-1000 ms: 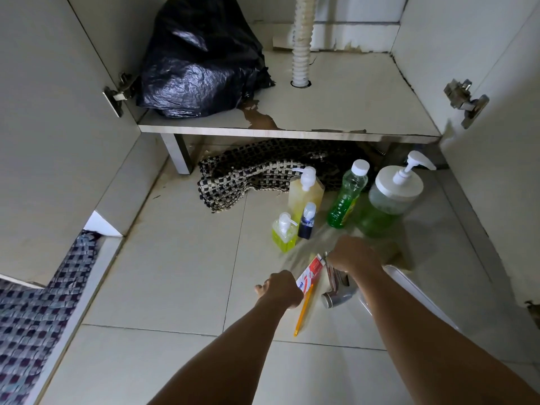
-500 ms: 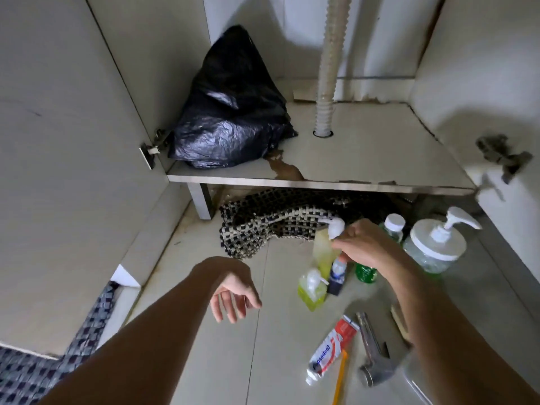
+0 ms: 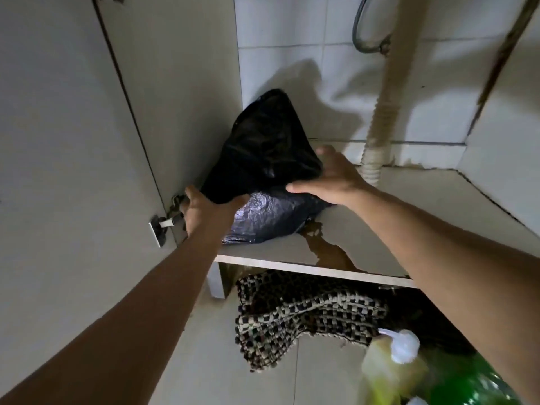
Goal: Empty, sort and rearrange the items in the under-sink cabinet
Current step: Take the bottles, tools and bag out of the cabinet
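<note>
A bulging black plastic bag point(image 3: 264, 159) sits in the back left corner of the cabinet floor point(image 3: 394, 211). My left hand point(image 3: 203, 211) grips its lower left side, next to the door hinge. On the bag's right side rests my right hand point(image 3: 330, 178), fingers spread against the plastic. Both arms reach in from the bottom of the view.
A corrugated drain pipe point(image 3: 380, 124) runs down into the cabinet floor right of the bag. A brown stain point(image 3: 327, 248) marks the shelf's front edge. Below lies a woven checked mat point(image 3: 304, 314). A yellow pump bottle point(image 3: 391, 366) and a green bottle point(image 3: 470, 384) stand at the bottom right.
Both hands have left the floor items and moved up into the cabinet onto the black bag. The view has tilted upward and closer.
</note>
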Action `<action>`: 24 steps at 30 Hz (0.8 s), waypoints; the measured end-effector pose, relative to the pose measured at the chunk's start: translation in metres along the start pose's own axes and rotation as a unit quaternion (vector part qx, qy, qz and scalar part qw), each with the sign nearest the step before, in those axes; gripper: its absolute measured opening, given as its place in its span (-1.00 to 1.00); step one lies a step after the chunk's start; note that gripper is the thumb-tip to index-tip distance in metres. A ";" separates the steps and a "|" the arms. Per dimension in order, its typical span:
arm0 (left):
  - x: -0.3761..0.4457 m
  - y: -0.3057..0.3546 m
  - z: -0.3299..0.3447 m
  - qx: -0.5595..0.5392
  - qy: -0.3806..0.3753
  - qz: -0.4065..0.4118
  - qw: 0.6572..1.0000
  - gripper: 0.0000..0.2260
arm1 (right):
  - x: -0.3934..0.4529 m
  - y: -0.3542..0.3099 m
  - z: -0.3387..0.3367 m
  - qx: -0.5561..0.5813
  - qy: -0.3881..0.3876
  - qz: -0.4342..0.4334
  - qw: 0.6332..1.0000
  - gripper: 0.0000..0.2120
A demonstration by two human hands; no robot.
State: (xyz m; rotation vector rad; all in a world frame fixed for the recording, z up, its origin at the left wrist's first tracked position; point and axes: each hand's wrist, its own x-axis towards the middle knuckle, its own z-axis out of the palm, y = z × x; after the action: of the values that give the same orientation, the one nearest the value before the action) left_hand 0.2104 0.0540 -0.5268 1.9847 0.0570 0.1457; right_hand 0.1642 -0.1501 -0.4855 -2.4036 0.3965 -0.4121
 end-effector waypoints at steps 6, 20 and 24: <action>0.021 0.007 0.016 -0.173 -0.113 -0.191 0.959 0.13 | 0.024 0.025 0.069 -0.185 -0.063 0.027 0.980 -0.23; -0.018 0.025 0.016 -0.207 -0.172 -0.248 0.931 -0.85 | -0.065 -0.015 0.070 -0.034 -0.147 -0.086 0.985 -0.93; -0.029 0.005 0.002 -0.210 -0.023 -0.197 0.957 -0.72 | -0.099 0.000 0.047 0.039 -0.284 -0.084 0.954 -0.79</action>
State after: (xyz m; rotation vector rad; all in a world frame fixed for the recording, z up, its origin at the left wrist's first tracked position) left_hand 0.1816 0.0468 -0.5252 1.5166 0.3601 -0.1386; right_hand 0.0932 -0.0862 -0.5383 -2.3531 -0.0821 0.1956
